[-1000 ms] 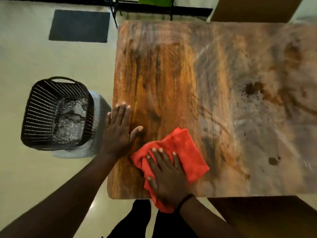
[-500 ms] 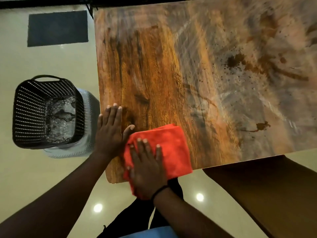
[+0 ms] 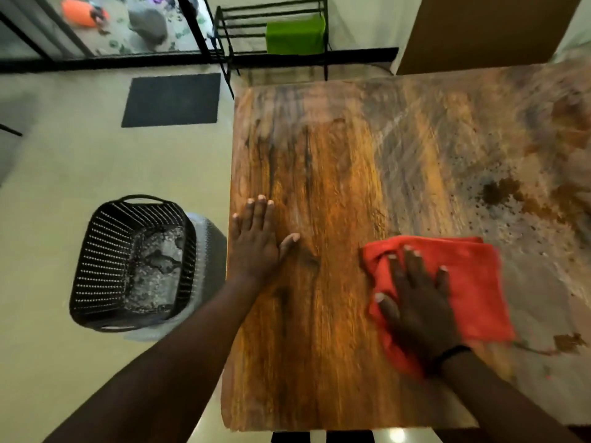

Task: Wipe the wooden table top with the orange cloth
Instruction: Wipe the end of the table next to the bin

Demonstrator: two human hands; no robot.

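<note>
Orange cloth [image 3: 460, 282] lies folded on the wooden table top [image 3: 335, 187], pinned beneath the right hand [image 3: 419, 302], fingers spread flat. Left hand [image 3: 256, 244], open-palmed, presses bare wood well left of it.

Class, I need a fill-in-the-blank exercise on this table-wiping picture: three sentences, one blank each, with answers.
1. The right hand presses flat on the ____ cloth.
2. The left hand rests flat on the bare ____.
3. The black basket stands on the floor, ____ of the table.

Answers: orange; table; left
</note>
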